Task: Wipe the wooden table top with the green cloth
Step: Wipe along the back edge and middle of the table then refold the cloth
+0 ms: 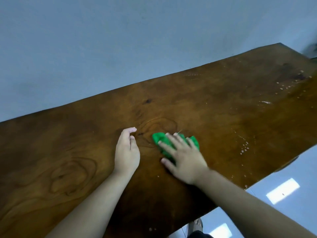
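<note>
A long wooden table top (pixel 214 103) with dark grain and knots runs from lower left to upper right. The green cloth (pixel 162 140) lies crumpled near its middle. My right hand (pixel 185 157) presses flat on the cloth with fingers spread, covering most of it. My left hand (pixel 127 152) rests on its edge on the wood just left of the cloth, fingers loosely curled, holding nothing. Water droplets and wet streaks show on the right part of the table top.
A plain grey-blue wall (pixel 120 48) stands behind the table's far edge. Glossy floor tiles (pixel 283 191) with light reflections lie past the near right edge. A sandalled foot (pixel 195 225) shows at the bottom. A dark blurred object (pixel 311 50) sits at the far right corner.
</note>
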